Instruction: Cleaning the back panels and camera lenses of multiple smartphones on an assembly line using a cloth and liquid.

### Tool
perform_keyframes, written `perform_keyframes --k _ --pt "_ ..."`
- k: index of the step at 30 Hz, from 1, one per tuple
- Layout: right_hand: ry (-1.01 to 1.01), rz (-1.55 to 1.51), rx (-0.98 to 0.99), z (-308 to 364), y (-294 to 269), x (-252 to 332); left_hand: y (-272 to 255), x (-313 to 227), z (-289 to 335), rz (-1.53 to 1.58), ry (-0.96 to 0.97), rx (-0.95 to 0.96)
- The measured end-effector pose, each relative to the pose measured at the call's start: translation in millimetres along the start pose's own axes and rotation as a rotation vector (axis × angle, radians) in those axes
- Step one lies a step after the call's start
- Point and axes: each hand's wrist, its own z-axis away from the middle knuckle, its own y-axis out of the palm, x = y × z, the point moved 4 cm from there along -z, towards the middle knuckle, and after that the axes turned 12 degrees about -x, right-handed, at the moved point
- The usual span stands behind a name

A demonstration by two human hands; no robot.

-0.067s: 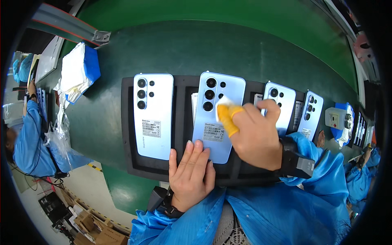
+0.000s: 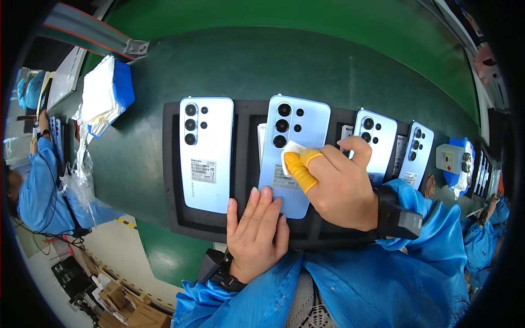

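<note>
A light blue smartphone (image 2: 298,199) lies back side up on a black foam tray (image 2: 243,218), with a printed label on its lower half. My right hand (image 2: 342,188) pinches a small white cloth (image 2: 294,147) against its back, just below the camera lenses. Yellow covers wrap fingers of that hand. My left hand (image 2: 257,232) lies flat, fingers stretched out, its fingertips touching the phone's lower left edge. To the left rests a second phone (image 2: 206,147), also face down. Two more phones (image 2: 376,134) (image 2: 418,145) sit at the right, one partly hidden by my right hand.
A blue box of white cloths (image 2: 104,95) stands at the left of the green table (image 2: 246,60). Clear plastic bags (image 2: 82,183) hang by the left edge. A small clear container (image 2: 451,158) is at the right. Co-workers in blue (image 2: 41,188) sit on both sides.
My right hand has moved the white cloth slightly down and left, from beside the lenses to just above the label. My left hand stays in place.
</note>
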Motion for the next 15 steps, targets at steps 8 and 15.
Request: perform_keyframes --k 8,15 --pt "0.056 -0.036 -0.059 -31 12 -15 1 -1 -2 0.020 -0.007 -0.001" --pt "0.086 0.118 -0.060 -34 -12 -48 -1 2 0 0.000 -0.011 -0.008"
